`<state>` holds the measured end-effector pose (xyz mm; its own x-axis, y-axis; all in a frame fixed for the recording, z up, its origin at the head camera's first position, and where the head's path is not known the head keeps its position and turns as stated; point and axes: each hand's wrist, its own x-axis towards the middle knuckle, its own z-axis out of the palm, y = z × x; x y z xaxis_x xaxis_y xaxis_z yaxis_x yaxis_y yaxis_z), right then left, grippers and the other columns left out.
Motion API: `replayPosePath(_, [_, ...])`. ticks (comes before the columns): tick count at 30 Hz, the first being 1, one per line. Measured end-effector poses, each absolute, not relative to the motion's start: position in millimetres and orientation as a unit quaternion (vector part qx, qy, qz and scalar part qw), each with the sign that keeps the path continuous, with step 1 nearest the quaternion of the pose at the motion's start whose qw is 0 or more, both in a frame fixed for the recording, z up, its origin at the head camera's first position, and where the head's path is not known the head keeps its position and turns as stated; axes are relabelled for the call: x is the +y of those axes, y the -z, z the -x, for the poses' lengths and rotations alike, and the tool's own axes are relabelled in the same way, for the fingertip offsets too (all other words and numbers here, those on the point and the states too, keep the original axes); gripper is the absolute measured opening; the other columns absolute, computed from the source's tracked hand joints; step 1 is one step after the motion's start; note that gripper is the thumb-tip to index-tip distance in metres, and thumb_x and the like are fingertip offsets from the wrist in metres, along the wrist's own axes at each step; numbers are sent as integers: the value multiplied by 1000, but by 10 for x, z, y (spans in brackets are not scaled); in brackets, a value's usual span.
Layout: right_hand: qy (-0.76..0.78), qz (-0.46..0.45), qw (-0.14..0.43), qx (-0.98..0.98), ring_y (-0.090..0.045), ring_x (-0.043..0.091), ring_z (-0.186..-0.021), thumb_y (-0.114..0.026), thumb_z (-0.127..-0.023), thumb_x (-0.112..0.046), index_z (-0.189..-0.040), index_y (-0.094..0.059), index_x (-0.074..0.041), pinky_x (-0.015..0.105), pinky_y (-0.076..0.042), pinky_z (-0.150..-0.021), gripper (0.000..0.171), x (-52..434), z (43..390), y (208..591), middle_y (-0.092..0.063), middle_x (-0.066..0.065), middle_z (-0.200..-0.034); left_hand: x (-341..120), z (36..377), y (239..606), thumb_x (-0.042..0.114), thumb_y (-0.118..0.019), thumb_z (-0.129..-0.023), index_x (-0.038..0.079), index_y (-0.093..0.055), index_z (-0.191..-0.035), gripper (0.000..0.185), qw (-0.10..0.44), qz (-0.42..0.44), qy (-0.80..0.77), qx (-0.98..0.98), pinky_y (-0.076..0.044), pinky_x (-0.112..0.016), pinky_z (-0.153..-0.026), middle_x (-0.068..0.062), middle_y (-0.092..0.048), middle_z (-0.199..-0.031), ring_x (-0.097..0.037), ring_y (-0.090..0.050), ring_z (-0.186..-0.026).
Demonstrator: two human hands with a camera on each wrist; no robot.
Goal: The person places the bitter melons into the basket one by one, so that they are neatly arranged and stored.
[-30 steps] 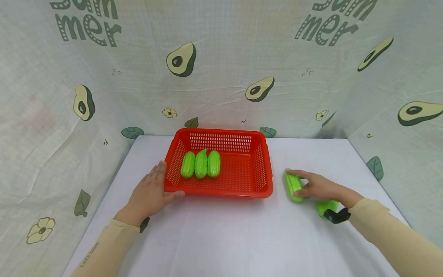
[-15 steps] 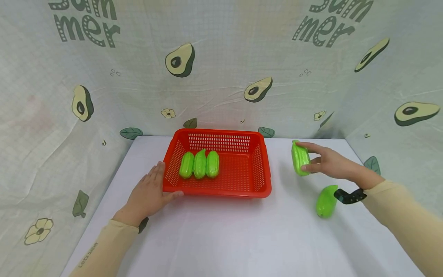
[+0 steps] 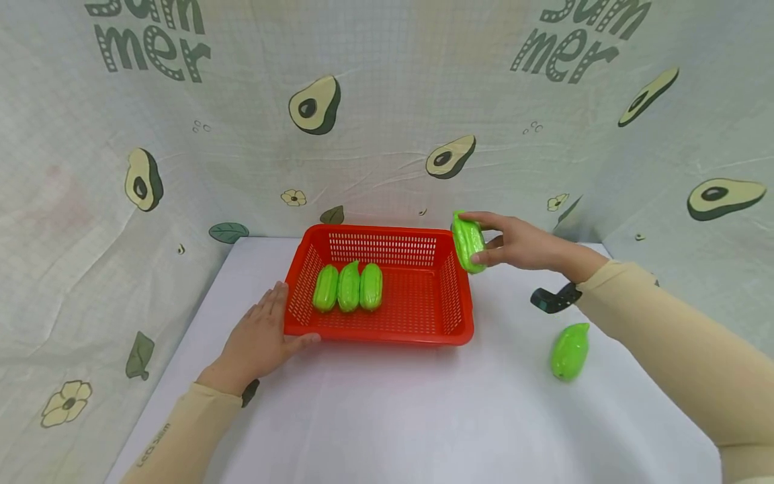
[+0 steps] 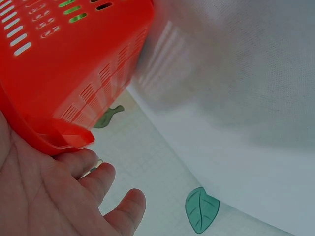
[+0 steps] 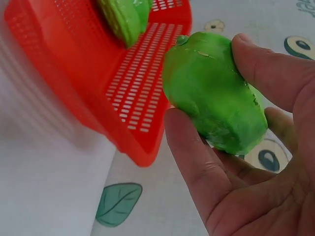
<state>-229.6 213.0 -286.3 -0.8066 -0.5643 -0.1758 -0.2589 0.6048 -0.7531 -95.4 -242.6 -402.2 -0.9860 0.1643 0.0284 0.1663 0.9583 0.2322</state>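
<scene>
Green, ribbed and glossy, the gourd (image 3: 469, 241) is up in the air at the basket's (image 3: 459, 334) far right corner, pinched between thumb and fingers of the right hand (image 3: 519, 243). Left hand (image 3: 259, 339) lies flat, fingers straight, against the basket's near left corner. Three gourds (image 3: 349, 286) sit side by side inside; another one (image 3: 569, 351) lies on the white table (image 3: 393, 417). Left wrist view shows only blurred basket wall. Avocado-print cloth (image 3: 375, 114) hangs all around.

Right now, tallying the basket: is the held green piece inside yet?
Out: right hand holds green piece above the basket's right rim.
</scene>
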Motion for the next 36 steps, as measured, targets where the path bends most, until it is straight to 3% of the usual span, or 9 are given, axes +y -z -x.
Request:
replayPosePath(5, [400,241,223,856,-62,34,-106,-75,-91,-19,-157,-31,-27,43,-57,-84,80,1807,2473,2955,-41,18,-143,-2431,950,4024,84,-49,-80,-9,-14,-155,124,3,82,118,-990,-22,-60,-115,-28,-20,-159,-46,-21,-145])
replayPosePath(12, [379,264,233,856,-50,31,-115,-78,-88,-21,-155,-35,-25,38,-56,-84,80,1472,2580,3157,-48,16,-134,-2419,960,4034,83,-52,-80,-9,-14,-155,124,4,83,116,-990,-22,-59,-115,-28,-20,-160,-47,-22,-144])
replayPosePath(20, [335,260,237,874,-49,28,-116,-78,-89,-21,-154,-38,-24,34,-56,-83,77,1133,2669,3279,-50,9,-130,-2431,960,4036,86,-46,-79,-9,-13,-155,126,2,82,116,-990,-21,-60,-115,-28,-19,-160,-46,-21,-145])
replayPosePath(30, [308,231,278,880,-49,27,-112,-79,-88,-20,-154,-39,-22,33,-57,-80,78,818,2761,3483,-50,11,-125,-2450,959,4042,85,-48,-79,-8,-13,-155,126,4,82,118,-990,-21,-60,-115,-27,-19,-160,-46,-21,-145])
replayPosePath(36, [259,244,275,893,-46,27,-117,-79,-87,-24,-154,-40,-21,36,-51,-92,77,696,2785,3606,-49,10,-130,-2464,972,4065,85,-48,-78,-8,-13,-156,126,6,83,121,-989,-22,-60,-115,-27,-19,-160,-46,-21,-145])
